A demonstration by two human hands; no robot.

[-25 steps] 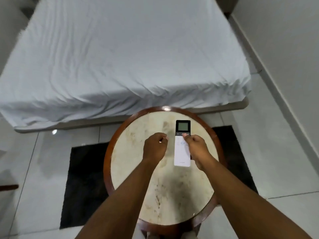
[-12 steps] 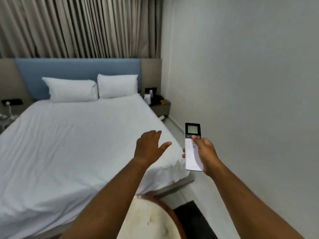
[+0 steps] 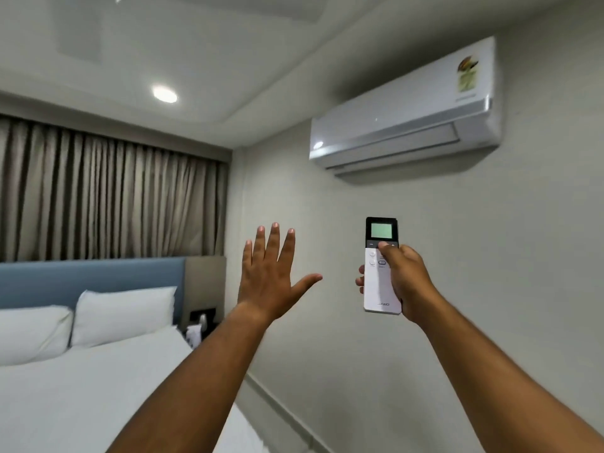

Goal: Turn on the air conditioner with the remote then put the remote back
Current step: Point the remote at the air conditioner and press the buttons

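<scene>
A white air conditioner (image 3: 405, 116) hangs high on the right wall, its flap closed. My right hand (image 3: 403, 279) holds a white remote (image 3: 379, 289) upright below the unit, with the thumb resting on the dark button strip under the small lit screen. My left hand (image 3: 269, 276) is raised to the left of the remote, fingers spread and palm turned away from me, holding nothing. The round table is out of view.
A bed with a white sheet (image 3: 81, 393) and two pillows (image 3: 122, 315) fills the lower left, against a blue headboard (image 3: 91, 279). Grey curtains (image 3: 108, 194) hang behind it. A dark bedside stand (image 3: 202, 318) sits in the corner. A ceiling light (image 3: 165, 94) glows.
My view has swung up from the round table to the wall unit. My right hand lifted the remote off the table and raised it toward the air conditioner; my left hand rose and spread open.
</scene>
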